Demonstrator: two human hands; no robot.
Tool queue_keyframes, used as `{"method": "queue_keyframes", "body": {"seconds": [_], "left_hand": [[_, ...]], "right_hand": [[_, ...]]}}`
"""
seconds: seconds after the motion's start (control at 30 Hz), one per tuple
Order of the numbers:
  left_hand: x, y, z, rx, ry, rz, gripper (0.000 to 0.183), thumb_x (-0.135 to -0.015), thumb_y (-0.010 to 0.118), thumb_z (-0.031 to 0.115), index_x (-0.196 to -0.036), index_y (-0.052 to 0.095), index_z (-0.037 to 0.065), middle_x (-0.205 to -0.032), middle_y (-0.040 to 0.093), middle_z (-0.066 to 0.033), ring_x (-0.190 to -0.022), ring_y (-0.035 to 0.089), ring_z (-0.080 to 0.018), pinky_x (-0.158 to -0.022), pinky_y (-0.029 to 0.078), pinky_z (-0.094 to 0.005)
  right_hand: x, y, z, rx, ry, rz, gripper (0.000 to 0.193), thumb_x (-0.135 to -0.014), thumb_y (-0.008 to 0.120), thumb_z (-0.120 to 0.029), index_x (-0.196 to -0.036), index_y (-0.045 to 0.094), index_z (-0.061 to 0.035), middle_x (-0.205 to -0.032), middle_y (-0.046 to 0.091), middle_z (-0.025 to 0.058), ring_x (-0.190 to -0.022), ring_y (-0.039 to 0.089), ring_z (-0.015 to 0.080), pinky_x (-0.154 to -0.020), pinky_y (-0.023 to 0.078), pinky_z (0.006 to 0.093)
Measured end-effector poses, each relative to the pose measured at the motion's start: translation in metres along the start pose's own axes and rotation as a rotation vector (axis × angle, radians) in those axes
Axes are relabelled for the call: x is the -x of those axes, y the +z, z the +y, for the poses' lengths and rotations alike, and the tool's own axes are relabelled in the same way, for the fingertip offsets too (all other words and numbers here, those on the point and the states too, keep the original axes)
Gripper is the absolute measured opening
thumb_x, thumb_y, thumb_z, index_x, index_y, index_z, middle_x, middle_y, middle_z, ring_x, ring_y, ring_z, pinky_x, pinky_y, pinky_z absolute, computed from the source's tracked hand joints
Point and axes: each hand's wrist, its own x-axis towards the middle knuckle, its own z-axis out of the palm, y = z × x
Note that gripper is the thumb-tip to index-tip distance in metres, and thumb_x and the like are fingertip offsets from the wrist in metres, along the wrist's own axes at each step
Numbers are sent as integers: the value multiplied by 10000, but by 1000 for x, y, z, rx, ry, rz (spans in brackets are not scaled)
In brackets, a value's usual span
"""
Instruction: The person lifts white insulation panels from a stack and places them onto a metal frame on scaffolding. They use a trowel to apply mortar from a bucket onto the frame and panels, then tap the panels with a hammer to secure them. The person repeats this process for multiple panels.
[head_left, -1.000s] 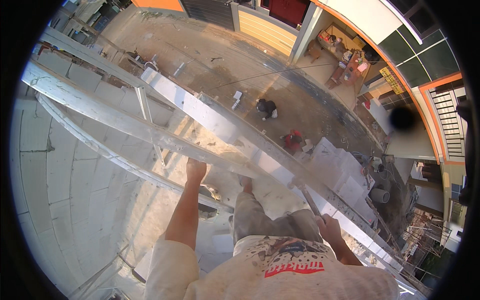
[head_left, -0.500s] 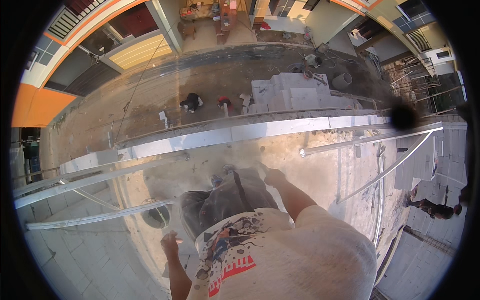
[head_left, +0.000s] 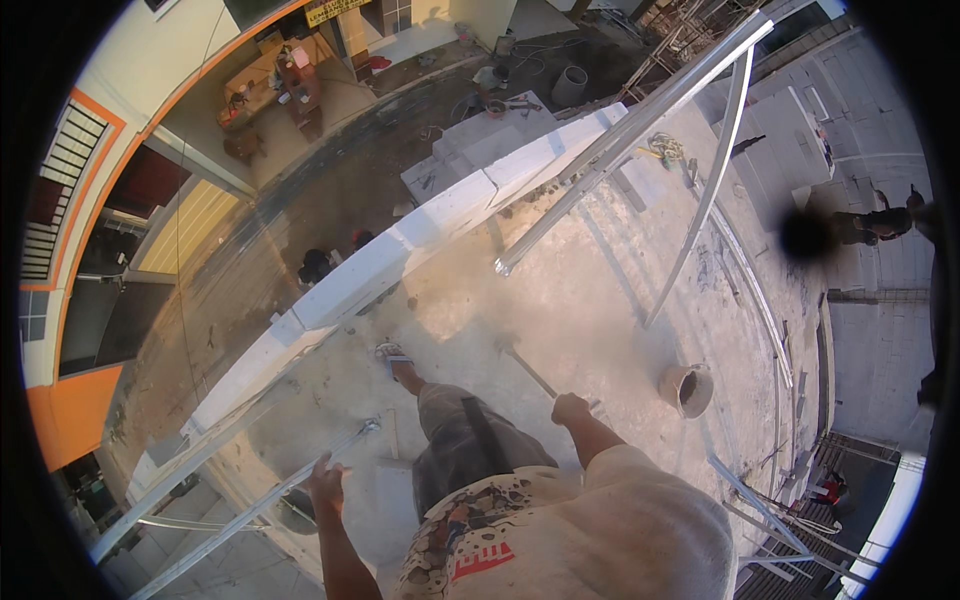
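Observation:
My right hand (head_left: 572,408) is closed around the light handle of a hammer-like tool (head_left: 532,371). The tool points forward and left over the dusty concrete floor, and its far end is blurred. My left hand (head_left: 325,484) is raised at my left side, its fingers apart and nothing visible in them. Close by it, a shiny metal channel bar (head_left: 290,488) slants up to an end just beyond my fingers. My sandalled foot (head_left: 394,353) is on the concrete ahead of me.
A low white block wall (head_left: 440,215) runs along the slab's edge, with the street below. A bucket (head_left: 686,390) stands at my right. Long metal channels (head_left: 640,140) jut across the far right. White blocks (head_left: 470,150) are stacked below. Another person (head_left: 870,225) is at the right.
My view has turned to the right, so the wall now slants and the bucket shows. The tool in my right hand has come into clear sight. My left hand is raised higher.

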Motion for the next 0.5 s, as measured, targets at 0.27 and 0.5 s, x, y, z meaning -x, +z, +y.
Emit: {"method": "queue_keyframes", "body": {"seconds": [0.27,0.5], "left_hand": [[46,144,91,-449,-126,-436,389,-829,642,326,-978,698,-28,-918,711,-172,-849,675,-226,-784,511,-343],[-13,186,208,-424,308,-193,456,-855,640,173,-1230,552,-71,-894,703,-153,-797,668,-194,-728,524,-321]], "right_hand": [[-5,-56,130,-469,122,163,341,-817,582,-162,-1125,656,-37,-1177,643,204,-1107,623,338,-912,506,425],[-98,-230,274,-1067,0,1360,117,-802,562,-73,-859,645,-14,-832,658,213,-804,647,382,-740,513,438]]}}
